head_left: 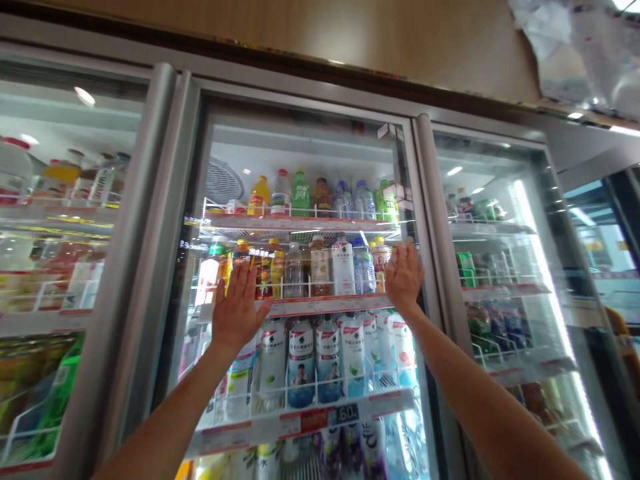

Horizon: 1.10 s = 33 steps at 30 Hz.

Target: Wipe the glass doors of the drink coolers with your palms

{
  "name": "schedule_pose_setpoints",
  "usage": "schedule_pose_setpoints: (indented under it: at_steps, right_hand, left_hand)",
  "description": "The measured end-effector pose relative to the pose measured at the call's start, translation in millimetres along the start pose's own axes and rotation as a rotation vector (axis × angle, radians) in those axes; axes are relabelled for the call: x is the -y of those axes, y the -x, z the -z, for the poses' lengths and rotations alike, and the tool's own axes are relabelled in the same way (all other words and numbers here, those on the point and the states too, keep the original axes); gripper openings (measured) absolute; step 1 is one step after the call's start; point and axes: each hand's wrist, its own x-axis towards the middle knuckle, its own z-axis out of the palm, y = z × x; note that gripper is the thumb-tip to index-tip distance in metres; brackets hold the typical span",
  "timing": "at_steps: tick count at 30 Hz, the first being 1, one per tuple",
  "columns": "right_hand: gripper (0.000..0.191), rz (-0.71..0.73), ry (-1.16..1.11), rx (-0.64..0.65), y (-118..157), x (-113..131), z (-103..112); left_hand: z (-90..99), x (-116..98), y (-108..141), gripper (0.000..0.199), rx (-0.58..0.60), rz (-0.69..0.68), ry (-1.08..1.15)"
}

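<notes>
Both my arms are raised in front of the middle glass door (305, 147) of a drinks fridge. My left hand (237, 310) is flat with its fingers stretched upward and thumb apart; nothing is in it. At about the same height on the right, my right hand (404, 275) is also empty, fingers extended upward near the door's edge. Whether either palm touches the glass I cannot tell. Behind the glass, a white-labelled bottle (343, 267) stands among others on the middle shelf. Blue and white bottles (301, 363) line the shelf below, and a green bottle (301, 193) stands on the top one.
Another fridge door, with a long metal frame (133, 267), is at the left. A right-hand section holds more drinks on shelves (500, 291) beside a light strip. Wood panelling (320, 40) runs above, with a crumpled plastic bag (585, 53) at the upper right.
</notes>
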Motion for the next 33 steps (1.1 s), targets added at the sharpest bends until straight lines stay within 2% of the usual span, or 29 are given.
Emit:
schedule_pose_setpoints:
  at_steps: [1, 2, 3, 5, 7, 9, 10, 11, 14, 15, 16, 17, 18, 21, 22, 23, 24, 27, 29, 30, 31, 33]
  right_hand:
    - [0.052, -0.095, 0.015, -0.024, -4, -6, 0]
    - [0.052, -0.13, 0.017, -0.026, -4, -5, 0]
    - [0.052, -0.101, 0.006, -0.007, 0, 5, -1]
    - [0.05, 0.106, -0.047, 0.07, 20, 37, -3]
    - [0.048, 0.412, -0.112, 0.173, 44, 65, -2]
    - [0.047, 0.619, -0.148, 0.234, 60, 69, 0]
    - [0.047, 0.631, -0.147, 0.225, 63, 61, 2]
    - [0.048, 0.57, -0.132, 0.182, 62, 48, 3]
    - [0.05, 0.136, -0.062, -0.03, 54, 11, 2]
    - [0.05, 0.027, -0.052, -0.07, 55, 8, 0]
    - [0.05, -0.015, -0.056, -0.075, 58, 12, -2]
    - [0.05, 0.019, -0.075, -0.044, 66, 23, -2]
    - [0.05, 0.128, -0.108, 0.016, 76, 38, -2]
    - [0.049, 0.614, -0.22, 0.245, 109, 76, 5]
    - [0.048, 0.699, -0.234, 0.275, 114, 78, 8]
    - [0.048, 0.708, -0.228, 0.264, 116, 73, 11]
    - [0.047, 0.644, -0.204, 0.222, 113, 61, 13]
    - [0.047, 0.226, -0.083, 0.012, 93, 12, 12]
    - [0.049, 0.01, -0.032, -0.069, 86, -3, 9]
    - [0.05, -0.026, -0.031, -0.079, 87, -1, 8]
    - [0.051, -0.003, -0.047, -0.061, 92, 8, 8]
    - [0.053, 0.198, -0.117, 0.054, 108, 35, 11]
  left_hand:
    - [0.2, -1, 0, 0.071, 0.005, 0.008, 0.004]
    - [0.6, -1, -1, 0.071, 0.007, 0.012, 0.006]
    - [1.0, -1, -2, 0.071, 0.007, 0.013, 0.008]
    - [2.1, 0, -4, 0.071, 0.003, 0.004, 0.017]
    - [2.8, 1, -3, 0.072, -0.005, -0.007, 0.028]
    - [2.7, -3, 2, 0.071, -0.006, 0.004, 0.035]
    - [2.3, -6, 8, 0.07, -0.008, 0.022, 0.035]
    - [1.5, -10, 15, 0.069, -0.011, 0.047, 0.033]
    - [-2.1, -23, 39, 0.07, -0.024, 0.099, 0.015]
    - [-3.4, -26, 46, 0.07, -0.027, 0.101, 0.007]
    - [-4.3, -29, 51, 0.071, -0.026, 0.099, 0.003]
    - [-4.8, -30, 54, 0.071, -0.021, 0.094, 0.003]
    - [-4.9, -29, 55, 0.071, -0.015, 0.092, 0.007]
    - [-3.3, -27, 54, 0.071, 0.004, 0.098, 0.024]
    - [-2.6, -26, 53, 0.071, 0.006, 0.099, 0.026]
    - [-2.0, -25, 52, 0.071, 0.003, 0.1, 0.025]
    - [-1.6, -25, 52, 0.071, -0.002, 0.098, 0.021]
    - [-1.3, -27, 53, 0.071, -0.009, 0.088, -0.001]
    - [-1.3, -28, 53, 0.07, 0.002, 0.09, -0.007]
    - [-1.1, -28, 53, 0.07, 0.011, 0.094, -0.004]
    - [-0.7, -28, 52, 0.07, 0.017, 0.099, -0.001]
    - [0.5, -28, 51, 0.069, 0.027, 0.109, 0.004]
